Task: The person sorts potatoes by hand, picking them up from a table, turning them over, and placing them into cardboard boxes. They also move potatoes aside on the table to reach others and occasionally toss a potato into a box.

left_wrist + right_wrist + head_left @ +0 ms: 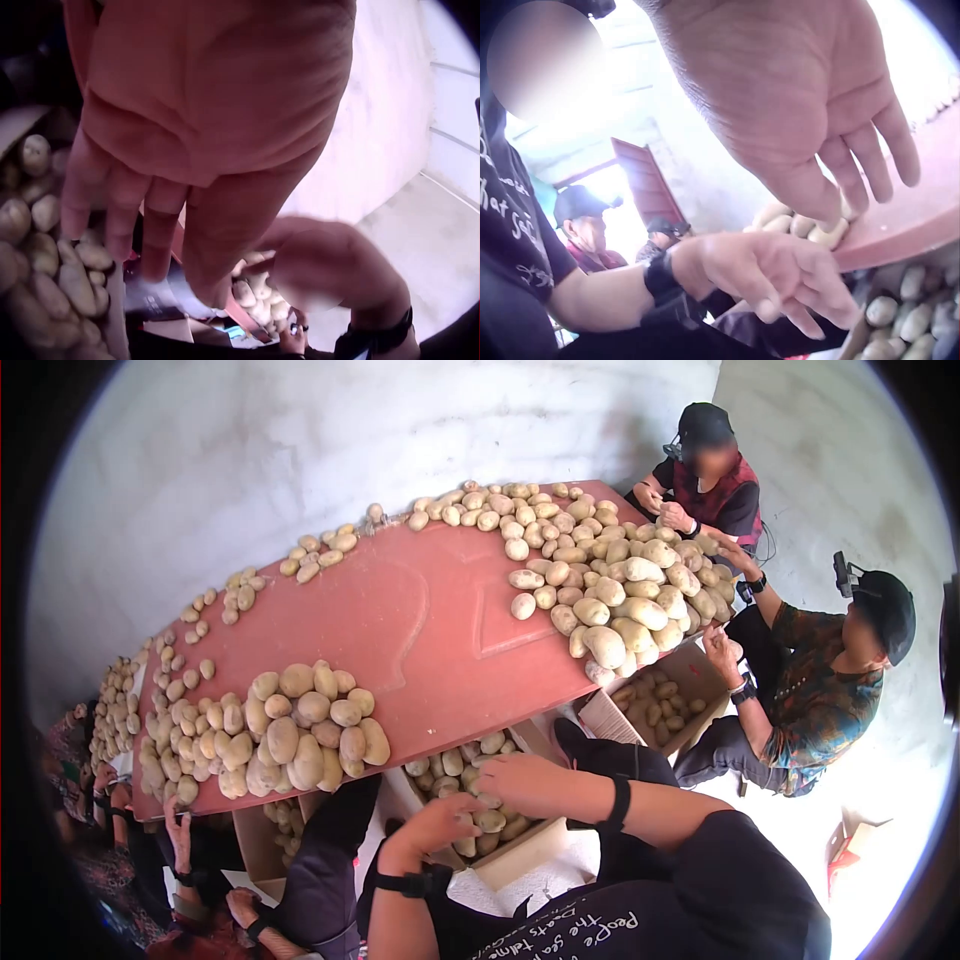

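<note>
Potatoes [490, 821] in a box [528, 850], left grip [438, 826], right grip [537, 784], both loosely spread above

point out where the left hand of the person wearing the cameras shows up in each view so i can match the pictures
Head: left hand, lower middle, slightly left of centre.
Left wrist: left hand, large across the upper middle, fingers pointing down.
Right wrist: left hand, lower middle, extending in from the left.
Shared landmark: the wearer's right hand, upper right of it in the head and right wrist views, lower right in the left wrist view.
</note>
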A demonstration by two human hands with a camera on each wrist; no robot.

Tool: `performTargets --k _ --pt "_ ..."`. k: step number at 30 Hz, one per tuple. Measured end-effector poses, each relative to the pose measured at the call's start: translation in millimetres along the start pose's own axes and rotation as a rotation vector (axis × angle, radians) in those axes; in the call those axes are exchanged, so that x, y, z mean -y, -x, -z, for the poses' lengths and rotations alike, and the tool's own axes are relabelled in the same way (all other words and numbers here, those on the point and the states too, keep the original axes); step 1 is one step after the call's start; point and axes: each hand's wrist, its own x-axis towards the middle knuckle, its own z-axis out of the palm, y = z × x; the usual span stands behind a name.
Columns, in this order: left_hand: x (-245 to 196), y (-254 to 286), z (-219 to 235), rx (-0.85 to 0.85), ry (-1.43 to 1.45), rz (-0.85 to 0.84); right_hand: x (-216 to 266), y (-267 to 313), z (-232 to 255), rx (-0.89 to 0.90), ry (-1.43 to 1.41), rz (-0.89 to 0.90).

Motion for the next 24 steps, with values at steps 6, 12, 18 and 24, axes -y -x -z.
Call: performTargets --k 6,12,18,24 --pt "-38.7 10.7 -61.0 -0.315 0.689 -0.498 90.8 35.0 56.1 -0.694 -0.17 0.366" --pt "-19.6 31.1 -99.4 -0.184 1.843 -0.421 66.9 2.0 -10.0 -0.404 -0.177 0.372" --pt "-35.5 113.2 -107.3 -0.186 1.664 -0.319 99.9 3.4 -35.7 -0.297 -0.167 0.477" --pt "-21.2 130.5 -103.4 -0.478 1.484 -0.052 60.7 13.9 -115.1 -0.21 -0.323 0.182"
